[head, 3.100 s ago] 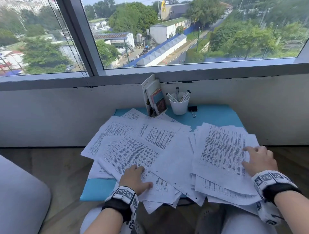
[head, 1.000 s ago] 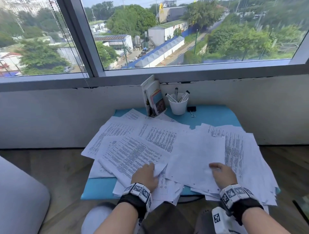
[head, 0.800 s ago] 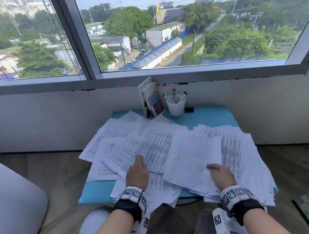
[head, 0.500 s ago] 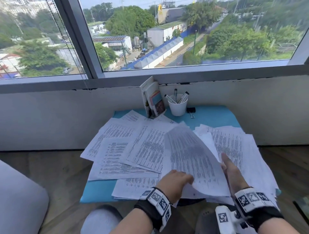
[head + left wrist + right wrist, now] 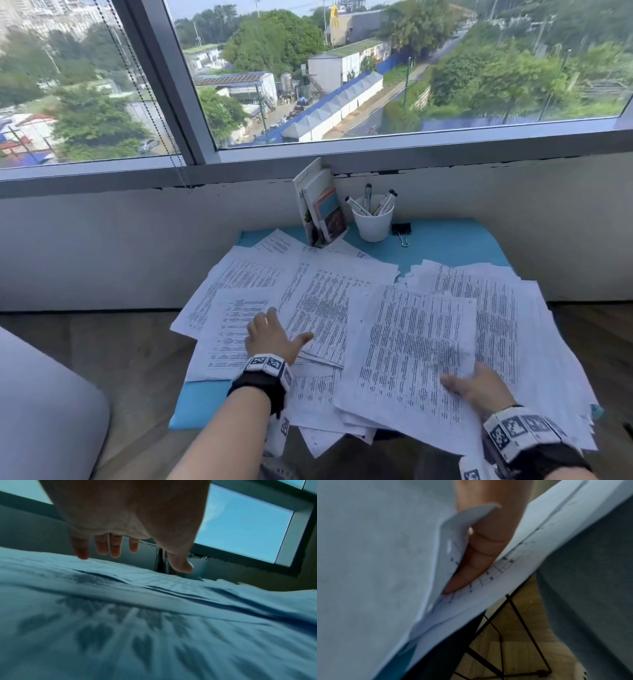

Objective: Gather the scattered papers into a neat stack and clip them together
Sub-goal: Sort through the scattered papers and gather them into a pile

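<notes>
High-rise office nook, printed papers (image 5: 414,346), pen cup (image 5: 372,224), window (image 5: 376,68) over rooftops

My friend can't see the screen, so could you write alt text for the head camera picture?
Printed white paper sheets lie scattered over a small blue table under a window; the left hand reaches open over the left sheets, while the right hand grips the near edge of the right-hand pile. Behind stand a white cup of markers, a black binder clip and upright booklets.

white cup (image 5: 372,226) of pens (image 5: 368,198), leaflet holder (image 5: 322,209) just beside it, blue table (image 5: 445,243), window (image 5: 342,68)
</notes>
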Tool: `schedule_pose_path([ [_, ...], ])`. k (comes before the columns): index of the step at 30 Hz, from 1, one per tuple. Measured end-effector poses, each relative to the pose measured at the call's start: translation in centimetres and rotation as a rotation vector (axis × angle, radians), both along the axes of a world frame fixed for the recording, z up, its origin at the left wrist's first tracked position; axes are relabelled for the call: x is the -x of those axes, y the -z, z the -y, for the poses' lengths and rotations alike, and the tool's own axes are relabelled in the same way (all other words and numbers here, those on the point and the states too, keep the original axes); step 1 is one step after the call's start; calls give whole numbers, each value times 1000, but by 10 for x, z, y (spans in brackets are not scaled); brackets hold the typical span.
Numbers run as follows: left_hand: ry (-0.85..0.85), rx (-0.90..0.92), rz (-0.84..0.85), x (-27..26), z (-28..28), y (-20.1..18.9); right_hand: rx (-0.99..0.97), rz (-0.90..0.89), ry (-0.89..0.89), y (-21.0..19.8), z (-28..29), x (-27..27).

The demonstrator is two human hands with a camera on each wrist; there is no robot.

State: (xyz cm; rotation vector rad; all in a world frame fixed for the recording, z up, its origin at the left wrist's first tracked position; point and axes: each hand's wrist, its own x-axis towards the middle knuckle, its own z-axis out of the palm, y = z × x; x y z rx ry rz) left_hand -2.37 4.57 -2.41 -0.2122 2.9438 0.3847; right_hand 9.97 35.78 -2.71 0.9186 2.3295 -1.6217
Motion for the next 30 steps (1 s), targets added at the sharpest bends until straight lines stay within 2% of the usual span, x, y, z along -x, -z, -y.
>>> schedule_pose_path([
  [6,-154,55,241,33,1,7,16,35,2,8,-4,2],
  [10,-162,2,166,41,-8,3,24,9,5,7,-3,2],
  [14,-245,-309,228,43,-10,-2,37,16,5,7,-2,1],
  [17,-125,-309,250,35,-16,-9,47,28,22,7,-2,1],
  [19,-118,-370,135,30,-19,-16,50,27,20,8,-2,0],
  [23,-391,-658,-257,17,-6,-42,106,-20,72,10,-3,-2],
  [25,-517,-894,-361,9,6,-52,101,-56,111,9,-2,-3],
  [26,-563,-1064,-366,7,11,-55,86,-68,119,8,-2,-4],
  [28,-569,-1367,-249,2,14,-51,67,-89,104,5,1,-5],
  [30,-449,-1407,-46,-10,6,-42,39,-99,78,6,5,-5],
])
